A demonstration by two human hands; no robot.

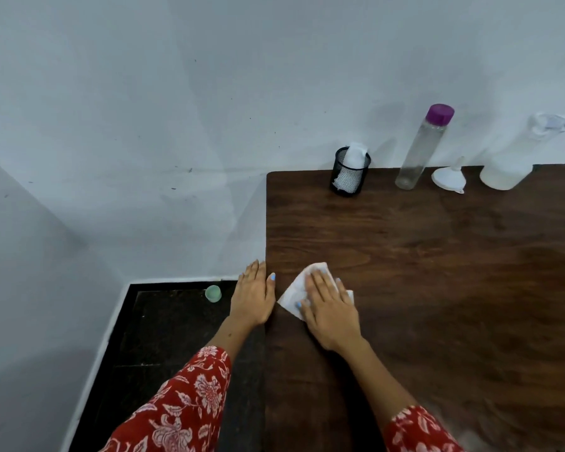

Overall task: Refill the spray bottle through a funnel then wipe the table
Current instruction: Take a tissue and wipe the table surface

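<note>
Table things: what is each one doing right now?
Spray bottle: upright, sprayer on.
Funnel: upside down on the table.
Clear bottle: upright, purple cap on.
Mesh cup: upright, holding tissues.
Tissue: flat under the right hand.
Left hand: open, at the table edge.

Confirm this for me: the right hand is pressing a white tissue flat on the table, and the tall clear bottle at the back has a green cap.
Only the cap colour is wrong. In the head view the tall clear bottle has a purple cap, not green. The rest holds: the right hand presses the white tissue flat on the table.
</note>
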